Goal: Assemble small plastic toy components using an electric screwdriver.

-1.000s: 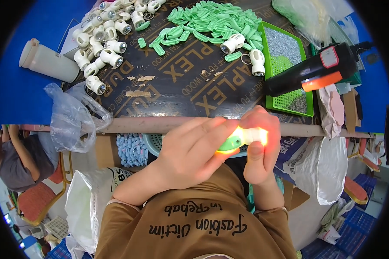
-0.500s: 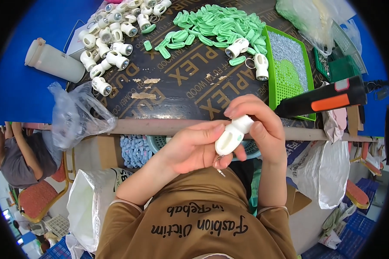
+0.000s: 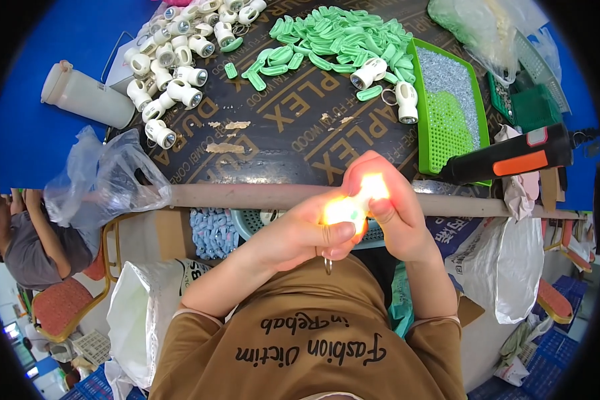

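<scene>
Between my two hands, just in front of the table edge, is a small white keychain flashlight point(image 3: 343, 212), lit and glowing brightly. My left hand point(image 3: 307, 227) grips its body, thumb across it, with a key ring point(image 3: 327, 265) hanging below. The fingers of my right hand point(image 3: 397, 207) close around the lamp end, and light shines through them. Glare hides the flashlight's details. On the table lie a pile of similar white flashlights point(image 3: 180, 90) at the far left and a heap of green plastic covers point(image 3: 347, 40) at the far middle.
A green tray point(image 3: 447, 137) of small silvery parts stands at the right, with a black and orange electric screwdriver point(image 3: 513, 160) by its near edge. A white bottle point(image 3: 87, 93) and a plastic bag point(image 3: 113, 173) are at the left. Another person point(image 3: 37, 233) sits far left.
The flashlight has gone from unlit to brightly lit. My left thumb has shifted onto its body, and my right fingers have closed further around the lamp end.
</scene>
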Motion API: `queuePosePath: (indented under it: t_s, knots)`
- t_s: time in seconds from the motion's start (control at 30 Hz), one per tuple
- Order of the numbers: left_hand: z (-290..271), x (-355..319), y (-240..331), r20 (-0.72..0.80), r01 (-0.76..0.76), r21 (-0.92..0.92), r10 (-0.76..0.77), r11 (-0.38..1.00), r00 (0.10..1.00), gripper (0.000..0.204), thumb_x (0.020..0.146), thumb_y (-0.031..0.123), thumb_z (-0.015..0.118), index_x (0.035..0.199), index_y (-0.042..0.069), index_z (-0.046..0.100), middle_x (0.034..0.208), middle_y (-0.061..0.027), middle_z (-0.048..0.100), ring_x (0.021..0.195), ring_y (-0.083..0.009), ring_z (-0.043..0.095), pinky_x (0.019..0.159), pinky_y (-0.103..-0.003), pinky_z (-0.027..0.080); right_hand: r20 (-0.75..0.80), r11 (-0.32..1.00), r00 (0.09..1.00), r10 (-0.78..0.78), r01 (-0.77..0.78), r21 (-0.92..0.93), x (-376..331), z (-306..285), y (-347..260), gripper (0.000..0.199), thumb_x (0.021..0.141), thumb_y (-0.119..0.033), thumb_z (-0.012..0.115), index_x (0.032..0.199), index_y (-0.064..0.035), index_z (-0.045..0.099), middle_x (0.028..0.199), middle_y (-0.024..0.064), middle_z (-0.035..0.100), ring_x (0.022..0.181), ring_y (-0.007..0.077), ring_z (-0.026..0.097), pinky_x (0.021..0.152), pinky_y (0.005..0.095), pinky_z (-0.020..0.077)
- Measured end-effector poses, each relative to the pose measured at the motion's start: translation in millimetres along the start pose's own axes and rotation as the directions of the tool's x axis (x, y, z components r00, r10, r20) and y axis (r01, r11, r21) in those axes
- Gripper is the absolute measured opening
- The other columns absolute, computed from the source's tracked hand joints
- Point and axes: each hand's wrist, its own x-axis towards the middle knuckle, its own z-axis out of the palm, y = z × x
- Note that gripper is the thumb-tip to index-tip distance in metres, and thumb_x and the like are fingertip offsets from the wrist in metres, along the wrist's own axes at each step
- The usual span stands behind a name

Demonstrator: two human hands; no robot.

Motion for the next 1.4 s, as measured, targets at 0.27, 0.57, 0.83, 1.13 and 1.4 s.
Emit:
queuePosePath:
  t_s: [0.27, 0.57, 0.83, 1.13, 1.4]
  knots:
    - [12.3, -6.0, 4.6, -0.073, -0.020, 0.320, 0.046, 0.947, 0.996, 0.038, 0.091, 0.018, 0.044, 0.125, 0.004, 0.032, 0.093, -0.0028, 0.047, 0.068, -0.0059, 0.042, 0.059, -0.020, 0.035, -0.030, 0.956, 0.996, 0.078, -0.066, 0.285, -12.2, 3.1, -7.2, 0.052, 0.082, -0.010, 0.053, 0.126, -0.0022, 0.026, 0.100, 0.0106, 0.051, 0.083, 0.0139, 0.054, 0.063, 0.0226, 0.0468]
    - [11.1, -9.5, 5.6, -0.020, -0.047, 0.387, 0.059, 0.921, 0.998, 0.045, 0.088, 0.016, 0.044, 0.127, 0.000, 0.029, 0.103, -0.0027, 0.042, 0.083, -0.0064, 0.040, 0.070, -0.021, 0.035, -0.046, 0.975, 0.999, -0.013, 0.023, 0.219, -17.5, 6.9, -8.0, 0.061, 0.080, -0.017, 0.062, 0.126, -0.0001, 0.025, 0.102, 0.0109, 0.053, 0.093, 0.0175, 0.053, 0.083, 0.0316, 0.0422]
    - [12.5, -13.4, 4.8, -0.019, -0.077, 0.413, 0.093, 0.907, 0.996, 0.051, 0.088, 0.018, 0.046, 0.131, -0.002, 0.026, 0.125, -0.0080, 0.038, 0.117, -0.0146, 0.033, 0.097, -0.029, 0.026, -0.059, 0.976, 0.995, -0.076, 0.086, 0.198, -17.3, 10.4, -7.2, 0.061, 0.078, -0.012, 0.063, 0.126, 0.0000, 0.027, 0.105, 0.0123, 0.053, 0.093, 0.0176, 0.053, 0.082, 0.0315, 0.0425]
    - [13.6, -16.5, 5.5, -0.051, -0.074, 0.433, 0.107, 0.898, 0.993, 0.051, 0.086, 0.009, 0.045, 0.132, -0.001, 0.025, 0.125, -0.0070, 0.038, 0.117, -0.0146, 0.034, 0.097, -0.029, 0.027, -0.047, 0.999, 0.998, -0.052, 0.052, 0.012, -23.8, 10.2, -1.2, 0.056, 0.076, -0.005, 0.058, 0.124, 0.0015, 0.032, 0.119, 0.0142, 0.045, 0.106, 0.0207, 0.047, 0.090, 0.0318, 0.0383]
    - [18.3, -19.2, 8.4, -0.157, 0.016, 0.437, 0.059, 0.899, 0.986, 0.070, 0.077, 0.028, 0.055, 0.132, -0.003, 0.025, 0.123, -0.0121, 0.043, 0.110, -0.0179, 0.045, 0.088, -0.027, 0.036, -0.064, 0.991, 0.997, 0.042, -0.033, 0.130, -25.1, 16.6, -6.0, 0.058, 0.075, -0.005, 0.060, 0.125, 0.0012, 0.031, 0.119, 0.0141, 0.045, 0.106, 0.0200, 0.047, 0.090, 0.0317, 0.0389]
